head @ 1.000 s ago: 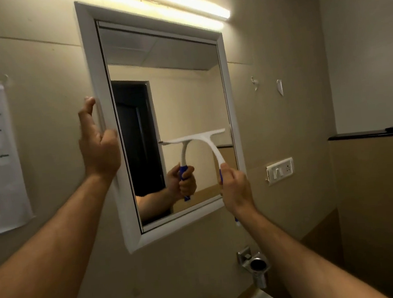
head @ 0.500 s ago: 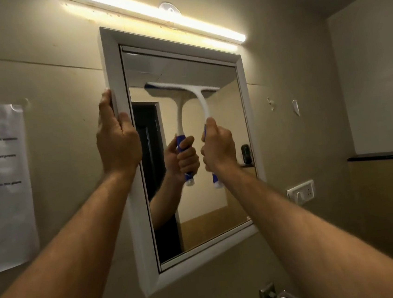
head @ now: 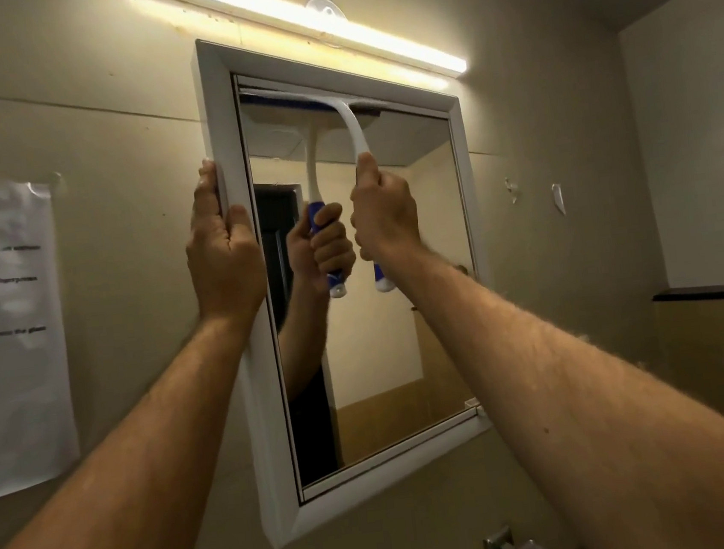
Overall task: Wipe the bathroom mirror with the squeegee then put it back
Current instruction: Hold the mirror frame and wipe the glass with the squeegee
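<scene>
a: starting with the biggest thing, what's going on at the mirror (head: 380, 339)?

b: it's hanging on the beige wall under a lit tube light (head: 325, 23), white frame all round. the person is wiping it, and i'd judge this as the very start of a stroke, since the blade is sitting right up at the top edge of the glass.

a: and the hands?

b: the left hand (head: 221, 253) is gripping the frame's left edge, fingers wrapping over the rim and thumb lying on the front, as if steadying it. the right hand (head: 383, 214) is closing in a fist round the handle of the squeegee (head: 353, 127), thumb pointing up along the white neck.

a: where exactly is the squeegee?

b: against the glass, upper left part, blade touching the mirror just under the top of the frame, blue end of the handle poking out below the fist. its reflection is showing beside it.

a: next move?

b: i'd say a steady pull straight down with the blade staying pressed flat, then the right-hand strip is still needing a pass. putting it back isn't done yet.

a: any writing?

b: a paper sheet (head: 9, 333) taped on the wall to the left is carrying a few printed lines, too blurred to read. no brand is showing on the squeegee.
</scene>
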{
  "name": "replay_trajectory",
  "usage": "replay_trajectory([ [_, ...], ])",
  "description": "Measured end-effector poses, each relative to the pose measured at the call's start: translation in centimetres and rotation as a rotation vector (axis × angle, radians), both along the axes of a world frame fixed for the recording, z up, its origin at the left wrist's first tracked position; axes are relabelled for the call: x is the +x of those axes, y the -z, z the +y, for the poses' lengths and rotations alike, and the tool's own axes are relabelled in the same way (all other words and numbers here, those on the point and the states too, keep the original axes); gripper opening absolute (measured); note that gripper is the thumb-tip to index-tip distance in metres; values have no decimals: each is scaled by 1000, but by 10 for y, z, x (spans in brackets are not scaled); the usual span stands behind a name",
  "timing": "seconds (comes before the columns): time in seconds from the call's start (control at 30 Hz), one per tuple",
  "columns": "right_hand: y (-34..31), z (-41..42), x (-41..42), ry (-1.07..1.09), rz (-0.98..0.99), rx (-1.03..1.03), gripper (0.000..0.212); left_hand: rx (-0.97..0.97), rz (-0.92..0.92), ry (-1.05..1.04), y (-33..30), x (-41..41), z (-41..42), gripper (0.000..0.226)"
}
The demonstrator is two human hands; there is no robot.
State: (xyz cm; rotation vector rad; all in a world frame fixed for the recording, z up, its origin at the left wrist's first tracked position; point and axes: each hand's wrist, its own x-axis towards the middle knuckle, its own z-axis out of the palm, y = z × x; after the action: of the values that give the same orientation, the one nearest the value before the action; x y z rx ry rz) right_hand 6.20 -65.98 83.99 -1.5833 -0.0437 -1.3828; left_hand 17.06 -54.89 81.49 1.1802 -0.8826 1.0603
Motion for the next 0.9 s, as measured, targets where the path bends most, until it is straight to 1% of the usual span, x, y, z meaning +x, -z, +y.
replay_trajectory([
  [0.17, 34, 1, 0, -51, 34, 34, 42, -12, -4, -1, 2, 0, -1, 50],
  [0.43, 9, 9, 16, 29, -40, 40, 43, -5, -45, 0, 1, 4, -2, 52],
  [0.63, 18, 12, 21, 20, -43, 29, 42, -5, -41, -27, 0, 5, -2, 52],
  [0.77, 12, 5, 13, -18, -27, 34, 41, -9, -37, -22, 1, 5, -2, 52],
  [0.9, 12, 6, 17, 74, -47, -14, 42, -6, -38, -14, 1, 5, -2, 53],
])
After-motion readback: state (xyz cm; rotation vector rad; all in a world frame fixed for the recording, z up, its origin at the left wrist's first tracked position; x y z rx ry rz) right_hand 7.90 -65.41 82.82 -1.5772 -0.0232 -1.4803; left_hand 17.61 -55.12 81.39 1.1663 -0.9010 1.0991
